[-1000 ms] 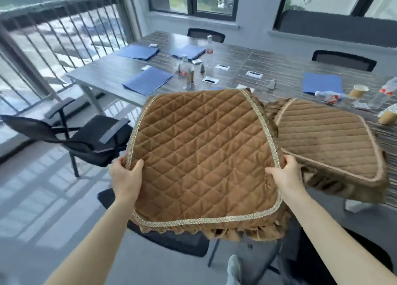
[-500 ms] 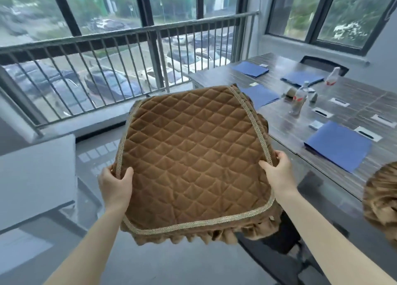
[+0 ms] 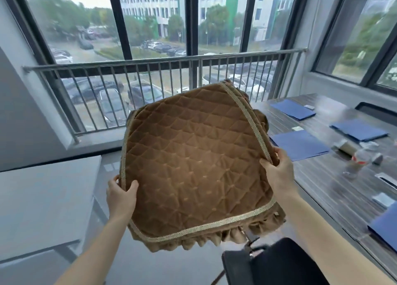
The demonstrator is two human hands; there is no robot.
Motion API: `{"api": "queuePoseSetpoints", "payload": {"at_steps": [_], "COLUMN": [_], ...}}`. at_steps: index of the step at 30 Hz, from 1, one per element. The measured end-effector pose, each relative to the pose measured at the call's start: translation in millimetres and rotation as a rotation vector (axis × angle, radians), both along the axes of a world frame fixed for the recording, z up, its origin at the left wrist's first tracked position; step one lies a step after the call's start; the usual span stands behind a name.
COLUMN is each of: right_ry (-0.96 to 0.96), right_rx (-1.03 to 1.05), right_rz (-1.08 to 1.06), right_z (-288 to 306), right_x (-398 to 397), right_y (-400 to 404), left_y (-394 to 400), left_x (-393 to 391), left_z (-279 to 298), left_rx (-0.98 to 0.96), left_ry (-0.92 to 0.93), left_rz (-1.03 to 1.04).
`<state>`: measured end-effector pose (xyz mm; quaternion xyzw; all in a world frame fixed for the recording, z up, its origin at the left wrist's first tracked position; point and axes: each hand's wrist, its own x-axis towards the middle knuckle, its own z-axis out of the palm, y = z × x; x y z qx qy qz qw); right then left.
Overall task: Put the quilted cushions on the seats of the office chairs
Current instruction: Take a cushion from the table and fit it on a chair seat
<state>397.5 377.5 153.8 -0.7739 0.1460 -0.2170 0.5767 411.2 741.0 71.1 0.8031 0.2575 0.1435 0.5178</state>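
Note:
I hold a brown quilted cushion [image 3: 193, 166] with gold trim and a ruffled skirt in the air in front of me, tilted slightly. My left hand [image 3: 121, 196] grips its left edge, thumb on top. My right hand [image 3: 278, 173] grips its right edge. A black office chair [image 3: 277, 263] shows at the bottom right, below the cushion's near right corner; only part of it is in view. Another black chair back [image 3: 376, 114] stands behind the table at the far right.
A long dark wood table [image 3: 326, 177] runs along the right with blue folders [image 3: 298, 145], a plastic bottle [image 3: 354, 162] and small cards. A white tabletop [image 3: 43, 203] lies to the left. A metal railing [image 3: 163, 61] and large windows are straight ahead.
My view has swung left, away from the table and toward the railing and windows. The cushion stays in both hands and has turned with me. The second cushion has left the view.

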Motion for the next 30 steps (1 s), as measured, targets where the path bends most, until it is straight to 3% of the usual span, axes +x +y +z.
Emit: {"api": "queuePoseSetpoints", "payload": {"at_steps": [10,14,17,22,27,30], "right_ry": [-0.052,-0.110,-0.157,-0.180,-0.232,-0.204], "right_rx": [-0.067,-0.071,-0.266,-0.634,-1.024,-1.116], "right_rz": [0.058,0.115,0.126,0.156,0.142,0.120], "right_z": [25.7,53.9,71.3,80.4,73.5,73.6], "right_x": [144.6,205.9,248.2,326.2,389.8,420.8], "right_y": [10.4,24.6,39.6,72.3,97.0,98.8], "left_y": [7.6,20.8,28.7,29.5,4.0,-28.1], "left_x": [106.8,156.5,207.0,311.6,398.5,439.0], "left_z": [2.0,-4.4,8.0,46.6,91.1,109.5], "left_rx": [-0.054,0.043,0.099,0.178,0.616,0.776], "left_ry": [0.093,0.057,-0.085,-0.336,-0.728,-0.740], "left_rz": [-0.119,-0.118,-0.144,-0.420,-0.601,-0.745]}}
